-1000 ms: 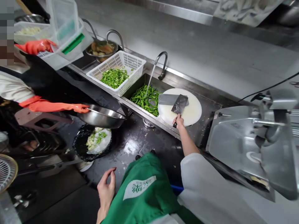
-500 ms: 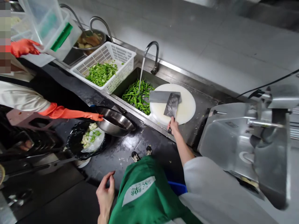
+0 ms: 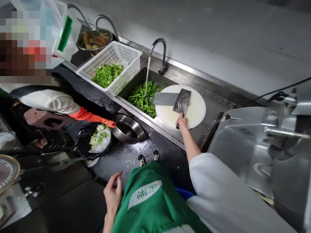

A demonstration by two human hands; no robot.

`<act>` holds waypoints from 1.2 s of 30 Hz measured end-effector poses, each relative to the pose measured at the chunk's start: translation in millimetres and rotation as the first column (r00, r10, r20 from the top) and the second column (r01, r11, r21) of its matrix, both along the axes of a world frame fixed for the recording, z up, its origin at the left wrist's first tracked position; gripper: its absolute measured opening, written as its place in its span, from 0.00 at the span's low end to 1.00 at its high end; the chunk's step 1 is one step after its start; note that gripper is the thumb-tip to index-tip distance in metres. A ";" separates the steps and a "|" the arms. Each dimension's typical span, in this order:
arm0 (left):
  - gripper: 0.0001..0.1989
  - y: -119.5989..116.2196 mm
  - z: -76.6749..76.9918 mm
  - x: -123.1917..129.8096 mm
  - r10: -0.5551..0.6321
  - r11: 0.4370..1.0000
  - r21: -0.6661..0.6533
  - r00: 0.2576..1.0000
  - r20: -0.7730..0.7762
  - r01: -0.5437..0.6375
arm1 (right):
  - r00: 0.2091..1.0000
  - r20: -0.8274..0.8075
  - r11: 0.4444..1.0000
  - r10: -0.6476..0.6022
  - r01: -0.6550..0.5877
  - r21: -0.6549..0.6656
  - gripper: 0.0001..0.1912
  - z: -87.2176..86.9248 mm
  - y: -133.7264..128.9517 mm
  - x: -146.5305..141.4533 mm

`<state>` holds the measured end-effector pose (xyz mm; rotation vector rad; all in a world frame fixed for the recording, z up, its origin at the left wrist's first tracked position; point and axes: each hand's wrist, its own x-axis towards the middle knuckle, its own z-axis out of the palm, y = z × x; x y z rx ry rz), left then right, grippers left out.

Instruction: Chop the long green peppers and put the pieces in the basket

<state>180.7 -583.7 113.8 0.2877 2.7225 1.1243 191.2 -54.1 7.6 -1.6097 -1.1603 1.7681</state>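
Right hand (image 3: 182,121): closed round the handle of a cleaver (image 3: 182,99), blade angled toward the counter's back edge. Cleaver: over a round white cutting board (image 3: 194,113); whether the steel touches it, I cannot tell from my view. Second broad blade (image 3: 165,99): flat on the board, its left end at the board's left rim, its right part crossed by the cleaver. Board: near the front edge of the steel counter (image 3: 216,98), overlapping the sink's right end. Left hand (image 3: 113,192): empty as far as I see, fingers loosely bent, narrow gap to the thumb, beside the green apron (image 3: 150,213). Sink (image 3: 125,92): green peppers (image 3: 147,97) under a running faucet (image 3: 162,48). White slotted basket (image 3: 136,61): at the sink's left edge, with chopped green pieces (image 3: 105,76). Co-worker's orange-gloved hand (image 3: 110,123): at the rim of a steel basin (image 3: 128,127), in front of the counter.
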 end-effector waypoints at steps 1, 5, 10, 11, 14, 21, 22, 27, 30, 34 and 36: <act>0.16 5.4 -1.4 0.8 -0.004 1.000 0.016 1.000 0.000 0.004 | 1.000 0.014 1.000 -0.009 0.009 -0.009 0.27 -6.1 -15.4 13.2; 0.15 26.4 -0.1 4.2 -0.009 0.998 0.060 1.000 -0.023 0.010 | 1.000 0.017 1.000 0.005 -0.004 -0.022 0.26 -16.4 -33.5 38.3; 0.14 33.0 3.9 9.5 0.012 0.998 0.060 0.998 -0.057 -0.009 | 1.000 -0.001 0.997 0.027 -0.027 -0.069 0.26 -7.7 18.7 2.4; 0.14 32.5 3.9 10.3 0.016 0.998 0.055 0.998 -0.062 -0.012 | 0.999 -0.007 0.997 0.034 -0.034 -0.065 0.26 -6.5 29.0 -4.7; 0.13 33.0 3.5 12.0 0.025 0.999 0.045 0.997 -0.072 -0.021 | 0.998 -0.024 0.996 0.060 -0.062 -0.059 0.26 -5.8 46.3 -14.6; 0.13 50.8 4.9 12.2 -0.030 0.997 0.063 0.997 -0.068 0.034 | 0.998 -0.016 0.995 0.065 -0.066 -0.074 0.25 -3.3 40.8 -15.1; 0.13 52.3 5.5 10.6 -0.057 0.996 0.062 0.996 -0.067 0.061 | 0.998 -0.014 0.995 0.068 -0.069 -0.077 0.25 -1.6 39.9 -15.8; 0.12 47.5 11.1 -3.4 -0.138 0.989 0.038 0.988 -0.069 0.140 | 0.997 -0.013 0.995 0.081 -0.082 -0.062 0.25 5.5 40.2 -16.1; 0.13 36.6 12.9 -15.3 -0.162 0.987 0.006 0.986 -0.041 0.163 | 0.998 -0.006 0.995 0.069 -0.069 -0.068 0.25 4.7 41.0 -17.2; 0.13 22.8 7.4 -39.5 -0.221 0.975 -0.008 0.975 0.024 0.222 | 0.999 0.025 0.998 0.041 -0.040 -0.054 0.26 1.3 40.2 -22.9; 0.13 21.6 3.5 -56.3 -0.286 0.958 -0.001 0.957 0.042 0.286 | 0.998 0.045 0.998 0.039 -0.037 -0.050 0.26 3.1 39.4 -25.0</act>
